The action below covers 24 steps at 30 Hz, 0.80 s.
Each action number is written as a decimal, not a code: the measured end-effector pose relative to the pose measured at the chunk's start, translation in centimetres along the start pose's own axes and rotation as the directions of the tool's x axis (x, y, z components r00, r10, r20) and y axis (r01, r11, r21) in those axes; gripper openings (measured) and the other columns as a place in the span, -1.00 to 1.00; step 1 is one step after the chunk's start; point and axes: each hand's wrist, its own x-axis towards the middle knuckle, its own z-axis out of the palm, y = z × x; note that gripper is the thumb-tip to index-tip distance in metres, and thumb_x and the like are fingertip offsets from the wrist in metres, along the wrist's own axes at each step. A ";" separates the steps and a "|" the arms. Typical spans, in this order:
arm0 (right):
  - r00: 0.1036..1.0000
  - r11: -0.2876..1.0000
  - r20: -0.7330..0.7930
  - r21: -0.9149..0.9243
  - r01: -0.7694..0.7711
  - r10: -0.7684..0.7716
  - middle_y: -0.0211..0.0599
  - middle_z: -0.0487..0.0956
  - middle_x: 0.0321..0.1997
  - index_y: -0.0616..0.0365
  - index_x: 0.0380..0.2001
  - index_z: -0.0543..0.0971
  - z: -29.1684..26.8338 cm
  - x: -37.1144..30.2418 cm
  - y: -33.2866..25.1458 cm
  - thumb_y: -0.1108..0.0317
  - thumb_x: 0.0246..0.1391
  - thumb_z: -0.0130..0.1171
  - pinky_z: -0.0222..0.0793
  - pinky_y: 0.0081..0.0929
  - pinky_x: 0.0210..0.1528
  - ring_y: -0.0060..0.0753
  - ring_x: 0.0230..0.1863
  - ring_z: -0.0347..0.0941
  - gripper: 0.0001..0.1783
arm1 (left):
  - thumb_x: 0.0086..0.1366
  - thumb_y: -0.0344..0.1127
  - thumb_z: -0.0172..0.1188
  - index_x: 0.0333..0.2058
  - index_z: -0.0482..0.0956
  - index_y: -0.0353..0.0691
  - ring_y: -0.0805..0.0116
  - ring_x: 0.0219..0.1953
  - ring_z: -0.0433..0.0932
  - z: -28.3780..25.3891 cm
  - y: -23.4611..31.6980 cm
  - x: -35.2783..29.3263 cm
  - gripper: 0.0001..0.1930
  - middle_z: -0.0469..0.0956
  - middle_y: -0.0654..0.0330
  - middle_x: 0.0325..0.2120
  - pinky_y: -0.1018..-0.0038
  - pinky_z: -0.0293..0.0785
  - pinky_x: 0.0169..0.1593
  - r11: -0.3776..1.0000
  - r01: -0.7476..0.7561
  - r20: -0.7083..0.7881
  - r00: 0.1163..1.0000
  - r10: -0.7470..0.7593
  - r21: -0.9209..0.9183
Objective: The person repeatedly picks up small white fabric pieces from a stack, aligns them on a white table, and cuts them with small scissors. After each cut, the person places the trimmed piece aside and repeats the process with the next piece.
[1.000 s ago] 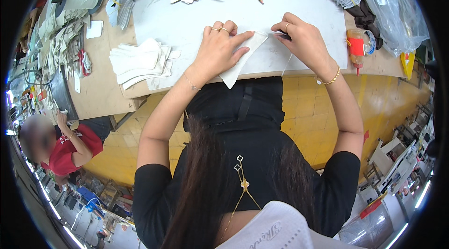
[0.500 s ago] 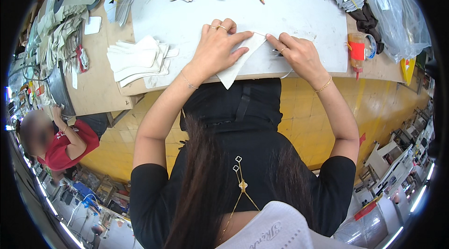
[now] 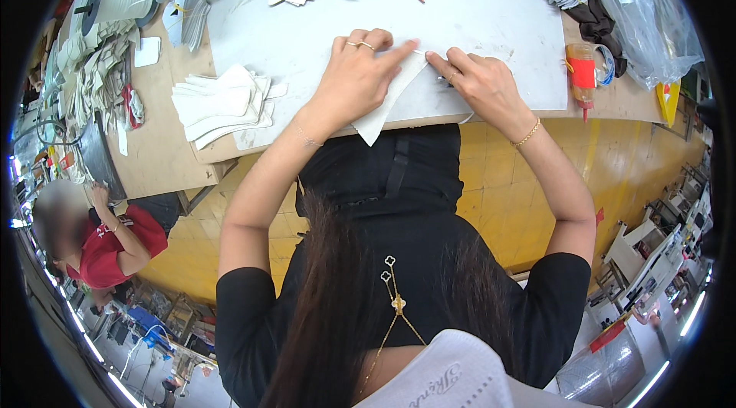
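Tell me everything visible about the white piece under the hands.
The white piece is flat and thin, with a matte look; fabric or leather, can't tell which. It lies slanted on the grey sheet, its pointed near end overhanging the front edge of the table. One long side shows, bowed slightly inward. The left hand covers much of its left side; the right hand has a fingertip at its far right corner.

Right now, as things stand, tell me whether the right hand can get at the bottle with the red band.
Probably yes: the right hand is at the white piece, but nothing seems to stand on the sheet between that hand and the bottle.
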 end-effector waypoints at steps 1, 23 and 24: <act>1.000 1.000 0.002 -0.007 0.006 -0.006 -0.46 0.40 -0.28 -0.06 0.22 0.59 0.0 0.2 0.2 0.45 0.02 0.19 0.46 -0.52 -0.43 -0.56 -0.47 0.46 -0.39 | 0.25 -0.23 0.33 0.03 0.71 0.11 0.23 0.00 0.45 0.1 -0.2 0.1 -0.65 0.52 0.21 -0.09 0.27 0.26 0.03 0.996 -0.059 -0.026 0.998 0.061 0.064; 0.967 0.810 0.096 0.530 -0.249 0.235 -0.29 0.61 -0.25 0.10 -0.02 0.71 1.0 8.1 -1.5 0.19 0.20 0.29 0.53 -0.35 -0.28 -0.25 -0.36 0.61 -0.66 | 0.22 -0.30 0.37 -0.15 0.65 -0.23 0.17 0.16 0.50 -0.9 -2.4 -4.1 -0.75 0.56 0.17 0.10 0.22 0.40 0.16 0.991 -0.131 -0.151 0.980 0.132 0.014; 0.918 0.727 0.204 0.562 -0.395 0.341 -0.26 0.62 -0.26 0.11 -0.07 0.73 0.8 7.7 -2.1 0.14 0.18 0.30 0.54 -0.28 -0.23 -0.16 -0.34 0.62 -0.65 | 0.21 -0.29 0.37 -0.15 0.64 -0.22 0.17 0.17 0.49 -0.9 -2.3 -4.2 -0.75 0.56 0.17 0.11 0.22 0.39 0.17 0.993 -0.113 -0.148 0.982 0.115 0.023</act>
